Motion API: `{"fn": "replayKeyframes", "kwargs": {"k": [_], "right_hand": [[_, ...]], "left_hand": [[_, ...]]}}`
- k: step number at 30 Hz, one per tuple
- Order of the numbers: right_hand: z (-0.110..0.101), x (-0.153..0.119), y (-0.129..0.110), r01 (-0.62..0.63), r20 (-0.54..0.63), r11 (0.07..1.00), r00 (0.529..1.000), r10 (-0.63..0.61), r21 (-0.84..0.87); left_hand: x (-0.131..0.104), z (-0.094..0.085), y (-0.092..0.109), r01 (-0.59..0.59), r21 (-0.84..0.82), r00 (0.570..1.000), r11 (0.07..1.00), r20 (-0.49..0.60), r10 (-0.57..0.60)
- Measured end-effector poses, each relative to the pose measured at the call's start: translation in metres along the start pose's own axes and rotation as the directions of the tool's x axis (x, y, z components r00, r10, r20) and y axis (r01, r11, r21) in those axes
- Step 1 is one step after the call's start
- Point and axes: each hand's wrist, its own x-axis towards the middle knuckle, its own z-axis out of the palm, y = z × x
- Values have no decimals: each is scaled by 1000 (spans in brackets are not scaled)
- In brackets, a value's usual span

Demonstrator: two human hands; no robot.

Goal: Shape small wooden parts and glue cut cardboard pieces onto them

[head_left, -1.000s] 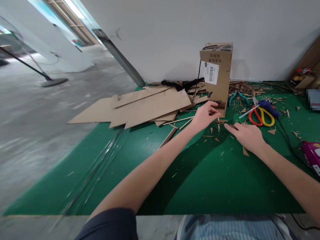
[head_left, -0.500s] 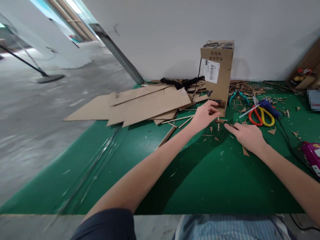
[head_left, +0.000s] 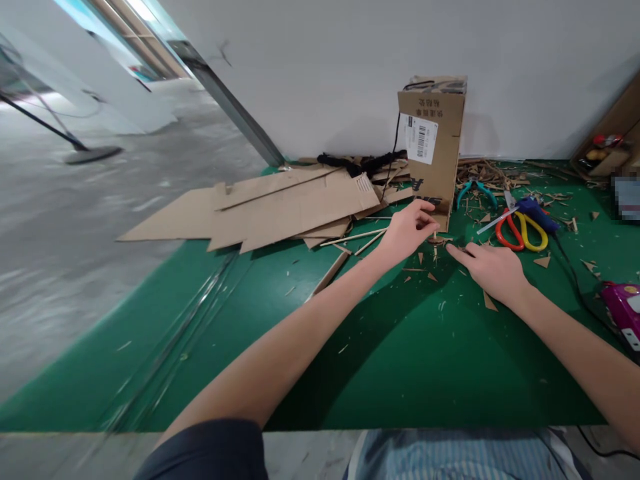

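My left hand is closed in a pinch at the top of a thin wooden stick, just in front of a standing cardboard box. A small brown disc sits around the stick, below the fingertips. To the right, my right hand rests low over the table with its index finger stretched toward the stick, a small gap apart from it. Its other fingers are bent and partly hidden; I see nothing held in it. Small cardboard scraps lie below the stick.
Cut cardboard sheets and thin sticks lie left on the green table. At right are teal pliers, scissors with red and yellow handles, a blue glue gun with its cord, and a purple device.
The whole view has shifted slightly, so things appear a little further left. Both hands keep nearly the same pose beside the stick and disc.
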Motion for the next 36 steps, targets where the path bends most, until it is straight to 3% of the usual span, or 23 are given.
{"fn": "replayKeyframes", "kwargs": {"k": [6,14,20,24,28,31,36], "right_hand": [[-7,3,0,24,117,999,993,-29,48],[-1,1,-2,8,2,1000,1000,-8,-16],[-3,3,1,53,117,998,992,-55,22],[-3,0,1,56,14,998,998,-56,-29],[-3,-6,1,59,-91,996,994,-65,-74],[-8,-10,-1,105,-99,992,989,-112,-69],[-19,-14,-10,166,-90,986,982,-168,-26]], "left_hand": [[0,0,-5,-4,4,1000,1000,-19,4],[-1,-2,-2,-12,-8,1000,1000,-8,12],[-2,-3,-4,-21,-24,1000,999,-6,21],[-2,-8,2,-1,-11,1000,1000,-4,1],[-4,-16,9,3,-15,996,1000,88,-2],[-10,-19,13,9,17,991,1000,135,-12],[-26,-15,14,26,-16,992,1000,123,-23]]}}
